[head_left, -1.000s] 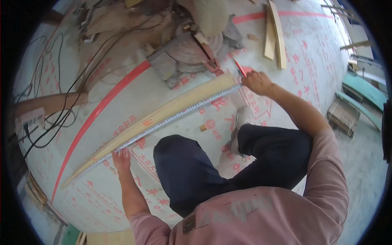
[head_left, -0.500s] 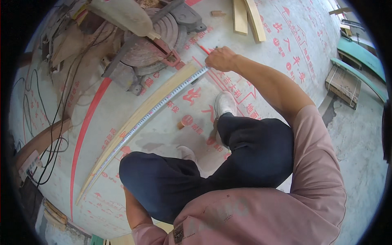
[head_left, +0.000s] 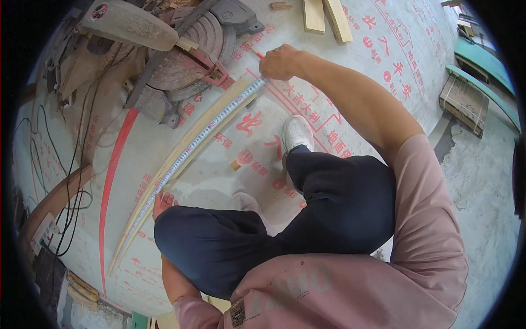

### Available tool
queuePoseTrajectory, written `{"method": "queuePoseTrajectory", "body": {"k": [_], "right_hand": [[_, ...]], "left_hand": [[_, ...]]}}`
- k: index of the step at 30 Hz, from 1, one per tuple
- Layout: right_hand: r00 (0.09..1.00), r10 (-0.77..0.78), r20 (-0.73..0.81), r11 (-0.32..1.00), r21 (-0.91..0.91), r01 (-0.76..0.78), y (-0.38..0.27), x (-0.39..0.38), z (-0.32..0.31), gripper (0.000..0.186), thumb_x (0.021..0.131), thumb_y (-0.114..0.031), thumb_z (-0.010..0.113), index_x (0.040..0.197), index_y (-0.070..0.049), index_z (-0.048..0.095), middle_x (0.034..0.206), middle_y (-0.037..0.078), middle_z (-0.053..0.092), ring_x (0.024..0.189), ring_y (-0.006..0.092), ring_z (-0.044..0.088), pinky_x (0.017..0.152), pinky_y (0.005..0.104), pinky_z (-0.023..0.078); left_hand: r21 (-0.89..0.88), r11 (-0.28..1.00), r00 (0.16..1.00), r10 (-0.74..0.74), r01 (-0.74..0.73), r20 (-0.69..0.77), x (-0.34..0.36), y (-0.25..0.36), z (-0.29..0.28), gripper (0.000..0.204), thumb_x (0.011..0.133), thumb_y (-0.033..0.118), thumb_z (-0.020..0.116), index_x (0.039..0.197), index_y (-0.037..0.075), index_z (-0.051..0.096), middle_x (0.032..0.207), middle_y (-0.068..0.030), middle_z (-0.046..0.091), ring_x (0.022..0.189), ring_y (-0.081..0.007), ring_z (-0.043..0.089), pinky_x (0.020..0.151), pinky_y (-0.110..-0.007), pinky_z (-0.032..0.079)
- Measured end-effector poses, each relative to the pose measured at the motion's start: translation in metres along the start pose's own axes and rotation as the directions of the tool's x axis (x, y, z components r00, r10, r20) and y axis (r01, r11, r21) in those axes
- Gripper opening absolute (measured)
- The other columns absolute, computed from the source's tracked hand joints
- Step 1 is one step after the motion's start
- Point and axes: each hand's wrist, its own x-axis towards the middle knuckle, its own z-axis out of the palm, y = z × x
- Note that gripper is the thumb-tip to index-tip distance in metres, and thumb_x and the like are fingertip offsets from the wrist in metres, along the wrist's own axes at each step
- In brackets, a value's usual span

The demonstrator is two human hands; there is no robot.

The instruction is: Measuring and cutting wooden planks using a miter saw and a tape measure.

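Note:
A long, pale wooden board (head_left: 224,101) lies slantwise on the floor, from the saw down to the lower left. Along it stretches the white blade of a tape measure (head_left: 204,133). My right hand (head_left: 278,62) is closed on the tape measure at the board's far end; a red pencil-like stick (head_left: 258,54) pokes out past its fingers. Whether a tape case sits in that fist is hidden. Beside my left knee, my left hand (head_left: 163,203) touches the board's near edge with fingers stretched out; the knee covers its wrist.
A dusty mitre saw (head_left: 192,52) stands at the upper left, with black cables (head_left: 82,148) trailing nearby. Two wood strips (head_left: 314,16) lie at the top. A small wood block (head_left: 235,165) rests near my shoes. Strapped brown boards (head_left: 463,101) are at the right.
My left hand has emerged from behind the knee and reached the board. My right hand appears slightly farther left and up. The tape blade now lies more over the board's face.

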Motion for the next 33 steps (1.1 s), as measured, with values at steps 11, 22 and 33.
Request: {"method": "queuePoseTrajectory", "body": {"k": [11, 22, 33], "right_hand": [[0.998, -0.008, 0.057, 0.999, 0.041, 0.006, -0.002, 0.009, -0.001, 0.030, 0.095, -0.029, 0.056, 0.107, -0.009, 0.075, 0.111, 0.013, 0.072, 0.108, 0.0314, 0.068, 0.086, 0.0463, 0.056], [0.997, 0.006, 0.070, 0.999, 0.052, -0.009, 0.000, 0.016, 0.001, 0.032, 0.096, -0.031, 0.055, 0.109, -0.009, 0.074, 0.112, 0.011, 0.072, 0.109, 0.0304, 0.068, 0.087, 0.0465, 0.055], [0.999, -0.036, 0.001, 0.999, 0.028, 0.036, 0.003, 0.020, 0.006, 0.025, 0.097, -0.033, 0.053, 0.100, -0.014, 0.070, 0.101, 0.010, 0.071, 0.103, 0.0316, 0.066, 0.083, 0.0468, 0.055]], "left_hand": [[-0.138, 0.990, 1.000, -0.017, 0.015, -0.013, 0.004, -0.006, 0.007, 0.027, 0.096, 0.038, 0.070, 0.108, 0.015, 0.063, 0.095, 0.0040, 0.066, 0.092, -0.0112, 0.060, 0.085, -0.037, 0.049], [-0.151, 0.988, 1.000, 0.017, -0.019, -0.016, 0.006, -0.007, 0.012, 0.026, 0.096, 0.036, 0.070, 0.108, 0.014, 0.065, 0.094, 0.0040, 0.069, 0.089, -0.0099, 0.062, 0.081, -0.035, 0.050], [-0.178, 0.983, 0.999, 0.035, -0.036, -0.009, 0.008, -0.006, 0.008, 0.025, 0.097, 0.037, 0.068, 0.104, 0.014, 0.064, 0.094, 0.0028, 0.068, 0.087, -0.0120, 0.062, 0.081, -0.035, 0.049]]}}
